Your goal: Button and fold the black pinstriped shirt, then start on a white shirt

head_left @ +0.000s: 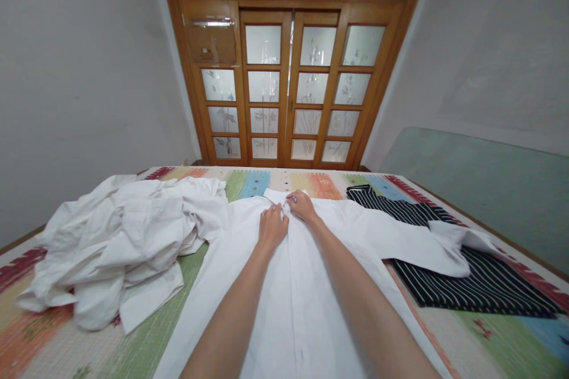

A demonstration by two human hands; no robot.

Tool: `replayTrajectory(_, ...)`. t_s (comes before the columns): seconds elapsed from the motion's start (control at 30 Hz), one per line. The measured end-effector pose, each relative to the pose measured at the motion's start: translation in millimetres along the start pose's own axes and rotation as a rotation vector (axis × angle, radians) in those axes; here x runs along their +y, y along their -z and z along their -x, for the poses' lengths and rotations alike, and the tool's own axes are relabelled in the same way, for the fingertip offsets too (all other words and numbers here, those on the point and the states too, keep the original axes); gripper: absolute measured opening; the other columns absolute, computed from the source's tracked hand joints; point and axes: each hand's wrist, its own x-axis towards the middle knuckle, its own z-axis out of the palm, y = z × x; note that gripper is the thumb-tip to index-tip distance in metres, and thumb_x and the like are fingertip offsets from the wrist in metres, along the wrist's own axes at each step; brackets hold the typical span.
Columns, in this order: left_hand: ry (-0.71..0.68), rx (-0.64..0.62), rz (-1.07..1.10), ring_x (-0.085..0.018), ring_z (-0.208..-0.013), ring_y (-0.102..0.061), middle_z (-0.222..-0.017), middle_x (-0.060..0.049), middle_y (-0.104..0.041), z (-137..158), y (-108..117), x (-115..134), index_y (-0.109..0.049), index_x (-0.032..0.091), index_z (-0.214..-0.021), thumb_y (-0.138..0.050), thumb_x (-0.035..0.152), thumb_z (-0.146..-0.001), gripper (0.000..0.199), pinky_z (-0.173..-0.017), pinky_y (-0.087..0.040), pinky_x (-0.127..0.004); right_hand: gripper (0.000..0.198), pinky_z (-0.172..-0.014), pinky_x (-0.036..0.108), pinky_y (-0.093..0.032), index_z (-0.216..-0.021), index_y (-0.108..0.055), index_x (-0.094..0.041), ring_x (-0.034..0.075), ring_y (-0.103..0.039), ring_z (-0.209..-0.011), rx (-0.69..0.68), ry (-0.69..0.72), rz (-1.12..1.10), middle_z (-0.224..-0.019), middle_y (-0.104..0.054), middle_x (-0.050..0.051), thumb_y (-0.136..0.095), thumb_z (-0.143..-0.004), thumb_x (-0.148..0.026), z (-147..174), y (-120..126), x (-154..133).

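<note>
A white long-sleeved shirt (pixel 275 296) lies spread front side up, its collar at the far end and its button placket running down the middle. At the collar, my left hand (pixel 272 226) rests with fingers curled on the cloth left of the placket. Just right of it, my right hand (pixel 302 205) pinches the collar's edge, a ring showing on one finger. Both hands nearly touch at the neck opening. Whatever small part, such as a button, lies between the fingertips is too small to make out.
A rumpled pile of white clothes (pixel 133 237) lies at left, touching the shirt's sleeve. Folded black-and-white striped clothing (pixel 480 284) sits at right, partly under the other sleeve. A colourful patterned cover (pixel 498 337) lies beneath everything. Beyond stand wooden glazed doors (pixel 288 89).
</note>
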Motion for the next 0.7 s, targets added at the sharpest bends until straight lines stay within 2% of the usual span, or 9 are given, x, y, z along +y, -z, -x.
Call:
replayTrajectory(0.13,-0.001,0.007,-0.006,-0.024,-0.128,-0.052,-0.13,-0.017,-0.062,-0.5,-1.5,-0.2,-0.051,0.011,-0.134,-0.045,0.026,-0.092,0.045,-0.108,-0.035,-0.036,0.021,-0.089,0.025,-0.042,-0.096,-0.071,-0.016,0.017,-0.06,-0.1,-0.014,-0.044,0.049,-0.103,-0.068,0.007,-0.053,-0.085,-0.018,-3.2,0.5,1.1)
replayTrajectory(0.3,-0.011,-0.037,-0.048,-0.024,-0.135,-0.044,-0.132,-0.018,-0.06,-0.8,-3.4,0.7,-0.049,0.009,-0.135,-0.04,0.026,-0.095,0.045,-0.112,-0.03,-0.037,0.022,-0.088,0.025,-0.041,-0.102,-0.068,-0.019,0.018,-0.057,-0.104,-0.031,-0.129,0.132,-0.11,-0.065,0.007,-0.049,-0.09,-0.021,-3.7,-0.8,-4.9)
replayTrajectory(0.43,-0.003,-0.068,-0.082,-0.022,-0.137,-0.041,-0.136,-0.015,-0.058,-0.6,-2.6,1.8,-0.048,0.012,-0.137,-0.036,0.027,-0.096,0.045,-0.113,-0.028,-0.038,0.022,-0.088,0.027,-0.041,-0.103,-0.067,-0.021,0.02,-0.056,-0.105,-0.027,-0.166,0.152,-0.112,-0.062,0.007,-0.048,-0.091,-0.024,-2.7,-1.8,-7.3)
replayTrajectory(0.57,-0.003,-0.089,-0.114,-0.022,-0.139,-0.039,-0.14,-0.015,-0.055,0.3,-2.7,1.7,-0.043,0.012,-0.141,-0.034,0.03,-0.097,0.048,-0.114,-0.028,-0.039,0.023,-0.092,0.029,-0.042,-0.105,-0.065,-0.02,0.02,-0.056,-0.104,0.013,-0.138,0.046,-0.111,-0.06,0.007,-0.048,-0.09,-0.026,-3.9,-1.3,1.7)
replayTrajectory(0.7,0.015,-0.102,-0.144,-0.023,-0.14,-0.037,-0.146,-0.017,-0.047,1.1,-4.1,0.6,-0.032,0.009,-0.147,-0.033,0.032,-0.097,0.055,-0.115,-0.027,-0.039,0.037,-0.101,0.033,-0.04,-0.117,-0.059,-0.014,0.02,-0.053,-0.11,0.096,-0.094,-0.091,-0.113,-0.057,0.011,-0.033,-0.09,-0.014,-5.1,1.4,15.0)
